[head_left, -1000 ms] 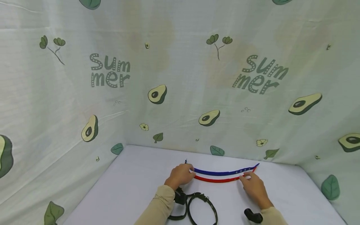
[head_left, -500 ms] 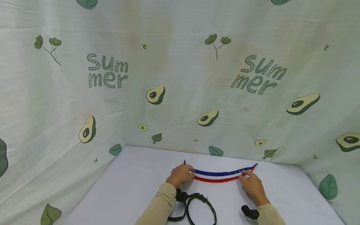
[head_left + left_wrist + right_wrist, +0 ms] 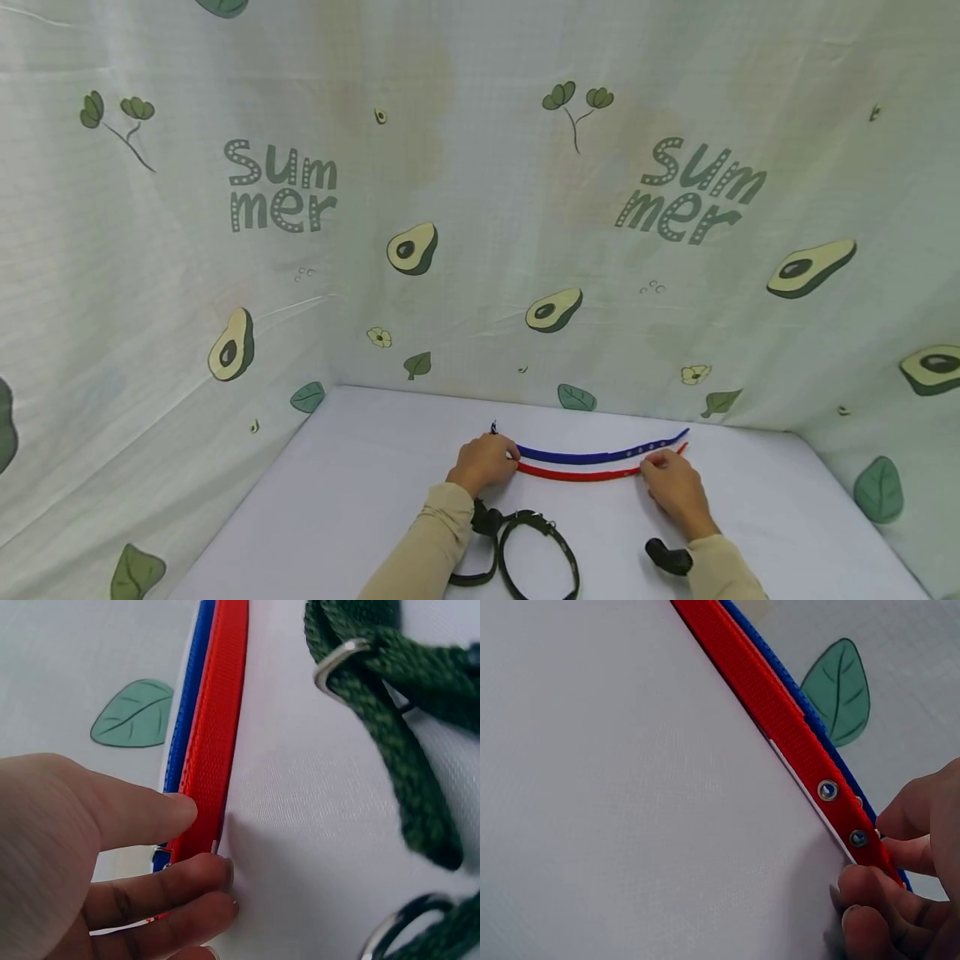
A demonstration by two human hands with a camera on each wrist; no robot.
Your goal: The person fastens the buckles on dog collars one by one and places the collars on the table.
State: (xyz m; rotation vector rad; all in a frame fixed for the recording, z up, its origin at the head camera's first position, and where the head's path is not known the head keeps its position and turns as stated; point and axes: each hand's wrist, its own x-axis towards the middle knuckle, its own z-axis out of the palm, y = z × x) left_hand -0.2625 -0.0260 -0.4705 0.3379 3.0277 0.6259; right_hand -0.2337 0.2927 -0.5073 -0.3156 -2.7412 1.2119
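Observation:
A red collar (image 3: 577, 476) and a blue collar (image 3: 577, 458) stretch side by side between the hands, bowed slightly toward the person. Both are long woven straps with metal-ringed holes near the right end. My left hand (image 3: 486, 467) pinches the red collar's left end, thumb on the near face; a bit of metal shows at its fingers, and the blue collar runs close behind. My right hand (image 3: 677, 490) pinches the red collar (image 3: 780, 712) by its holes, with the blue collar (image 3: 817, 727) just beyond the fingertips. Both left ends are largely hidden by the left hand.
A dark green patterned collar (image 3: 567, 546) with metal rings lies looped on the white table (image 3: 607, 533), right of the left forearm. A dark curved object (image 3: 667, 557) is beside the right sleeve. Behind the table hangs a printed cloth (image 3: 480, 167).
At the right, the tips of the red and blue collars met earlier and now stand apart. The right hand has shifted only slightly; the left hand keeps its hold.

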